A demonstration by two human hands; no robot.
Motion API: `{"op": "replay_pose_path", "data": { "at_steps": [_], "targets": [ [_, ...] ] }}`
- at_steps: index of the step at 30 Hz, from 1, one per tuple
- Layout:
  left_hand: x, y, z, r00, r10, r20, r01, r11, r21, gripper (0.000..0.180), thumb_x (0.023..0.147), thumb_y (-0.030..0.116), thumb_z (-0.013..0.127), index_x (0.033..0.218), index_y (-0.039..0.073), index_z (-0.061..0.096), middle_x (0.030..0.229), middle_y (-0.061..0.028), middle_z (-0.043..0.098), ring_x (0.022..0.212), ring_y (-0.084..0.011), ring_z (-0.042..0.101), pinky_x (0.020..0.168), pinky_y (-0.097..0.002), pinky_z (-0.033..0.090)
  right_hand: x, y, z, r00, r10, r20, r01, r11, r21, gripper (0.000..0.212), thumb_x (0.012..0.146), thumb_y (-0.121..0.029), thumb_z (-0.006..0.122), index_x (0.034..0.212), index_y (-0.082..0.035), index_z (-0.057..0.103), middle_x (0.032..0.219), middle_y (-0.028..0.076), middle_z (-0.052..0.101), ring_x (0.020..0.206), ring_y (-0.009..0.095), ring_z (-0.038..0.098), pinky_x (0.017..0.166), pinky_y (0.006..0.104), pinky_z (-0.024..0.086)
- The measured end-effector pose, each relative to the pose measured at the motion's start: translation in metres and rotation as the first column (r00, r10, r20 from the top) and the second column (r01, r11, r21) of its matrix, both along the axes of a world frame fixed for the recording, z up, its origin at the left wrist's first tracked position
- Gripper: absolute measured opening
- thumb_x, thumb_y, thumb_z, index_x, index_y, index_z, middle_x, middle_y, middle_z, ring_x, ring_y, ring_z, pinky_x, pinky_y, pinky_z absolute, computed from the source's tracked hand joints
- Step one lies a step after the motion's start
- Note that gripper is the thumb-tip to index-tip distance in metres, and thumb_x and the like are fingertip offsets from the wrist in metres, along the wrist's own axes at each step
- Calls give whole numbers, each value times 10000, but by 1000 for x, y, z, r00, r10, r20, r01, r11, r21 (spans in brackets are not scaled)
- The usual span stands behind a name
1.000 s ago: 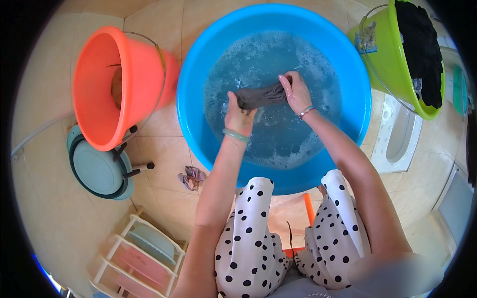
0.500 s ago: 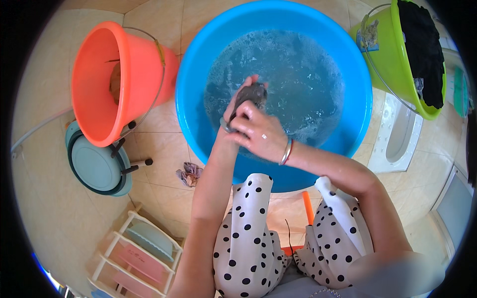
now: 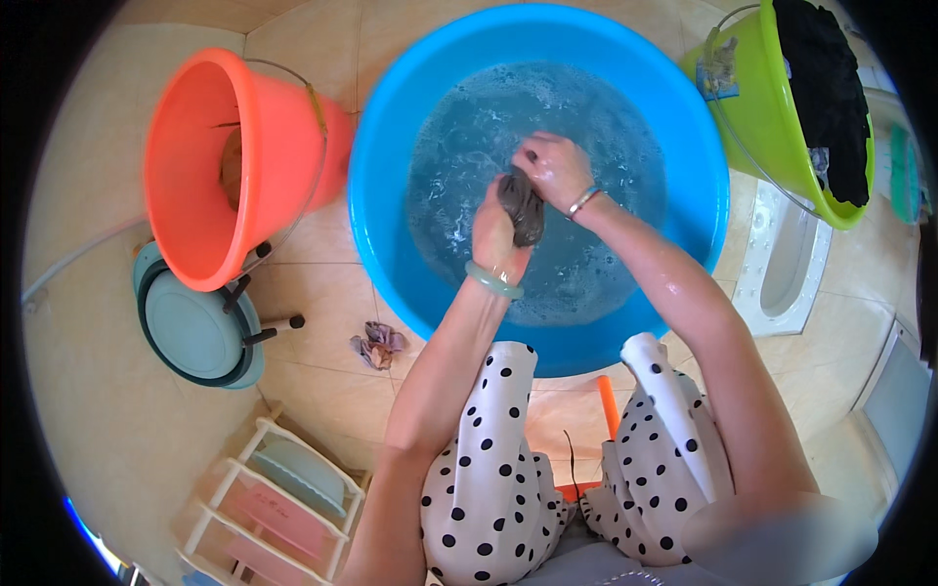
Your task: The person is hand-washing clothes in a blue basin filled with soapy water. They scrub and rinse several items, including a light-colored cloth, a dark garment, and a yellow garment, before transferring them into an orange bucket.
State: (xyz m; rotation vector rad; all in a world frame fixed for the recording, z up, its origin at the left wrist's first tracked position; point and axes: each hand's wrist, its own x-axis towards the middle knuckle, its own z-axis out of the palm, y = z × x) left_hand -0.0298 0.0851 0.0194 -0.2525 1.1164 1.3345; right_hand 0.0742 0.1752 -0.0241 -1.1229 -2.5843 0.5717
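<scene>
A small, wet, dark grey-brown cloth (image 3: pixel 526 212) is bunched up over the soapy water of a large blue basin (image 3: pixel 386 264). My left hand (image 3: pixel 494 234), with a pale green bangle on its wrist, is closed around the cloth from the left. Just beyond it, my right hand (image 3: pixel 559 168), wearing a silver bangle, has its fingers curled against the cloth's far end. Its fingertips are partly hidden. Whether the cloth is a sock or another garment, I cannot tell. Suds and cloudy water lie under both hands.
An orange bucket (image 3: pixel 195 166) leans at the left, above a folded teal basin (image 3: pixel 198 327). A crumpled purplish cloth (image 3: pixel 378 345) lies on the tiles. A white rack (image 3: pixel 278 498) stands near left. At the right are a green bucket (image 3: pixel 752 107) holding dark clothes and a white squat toilet (image 3: pixel 785 259).
Both hands have moved right over the water with the cloth. My right hand has shifted from over the left wrist to the cloth's far end, and the cloth is more bunched.
</scene>
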Motion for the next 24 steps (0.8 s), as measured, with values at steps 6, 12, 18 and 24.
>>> {"op": "replay_pose_path", "data": {
  "at_steps": [6,12,18,24],
  "targets": [
    [-51,-15,-35,995,-4,-103,-12,988,-155,271,1037,245,441,1275,138,512,1233,-41,562,1117,-210,555,1030,-443,426,26,-17,-29,855,-499,-143,428,833,-349,288,960,-318,545,1166,-120,580,1125,175,584,936,402,605,821,486,501],
    [-42,-17,-43,999,-41,-18,39,992,-124,412,1036,208,430,1445,219,382,1347,-78,517,1190,-253,534,1083,-481,387,27,-39,-36,962,-269,-36,243,914,-325,328,938,-240,571,1221,-81,532,1167,222,541,1010,425,577,855,476,492],
    [-68,-16,-40,966,-169,198,135,976,173,433,1002,407,479,1350,150,511,1283,-142,571,1140,-302,566,987,-442,455,-31,-78,66,894,-105,-435,-79,920,-385,155,862,-170,644,993,-95,611,982,103,526,886,305,594,750,383,511],
    [-47,5,15,892,-238,384,175,966,193,412,970,518,486,985,120,592,824,-25,550,672,-112,425,559,-273,416,-47,-92,110,881,36,-471,-159,961,-224,192,819,-256,702,823,-99,591,902,83,483,803,227,616,605,377,509]
  ]
}}
